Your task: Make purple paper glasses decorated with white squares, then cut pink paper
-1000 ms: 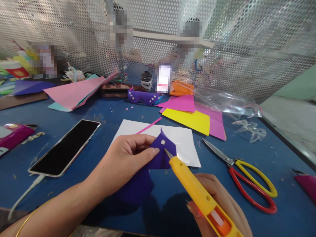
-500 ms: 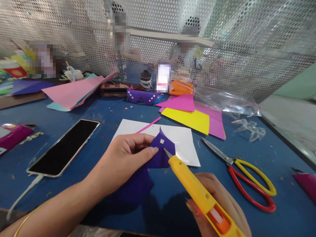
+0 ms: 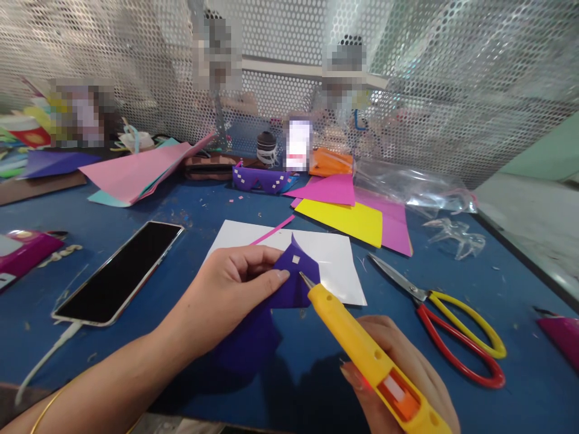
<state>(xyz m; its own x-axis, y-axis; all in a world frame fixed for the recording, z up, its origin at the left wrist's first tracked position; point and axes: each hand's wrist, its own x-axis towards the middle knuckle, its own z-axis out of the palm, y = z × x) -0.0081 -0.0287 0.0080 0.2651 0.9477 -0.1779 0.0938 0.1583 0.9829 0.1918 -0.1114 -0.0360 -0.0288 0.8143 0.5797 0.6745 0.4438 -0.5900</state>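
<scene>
My left hand [image 3: 246,280] pinches a purple foam sheet piece [image 3: 296,289] between thumb and fingers. A small pale square [image 3: 295,259] sits near the pointed top of that piece. My right hand [image 3: 402,361] is wrapped round a yellow hot glue gun [image 3: 348,331] with a red glow near its grip. Its metal nozzle points at the purple piece, just below the square; whether it touches I cannot tell. Under the left fingers lies a white sheet [image 3: 337,259] with a thin pink strip [image 3: 274,229] on it.
Scissors [image 3: 423,295] with red and yellow handles lie at right. A phone [image 3: 122,271] with a cable rests at left. Behind are purple foam glasses [image 3: 260,179], yellow sheet [image 3: 346,223], pink sheets [image 3: 140,169] and clear plastic [image 3: 416,184]. A perforated metal screen [image 3: 280,30] stands at the back.
Both hands, the purple piece and the glue gun hold nearly the same pose. The whole view has shifted very slightly.
</scene>
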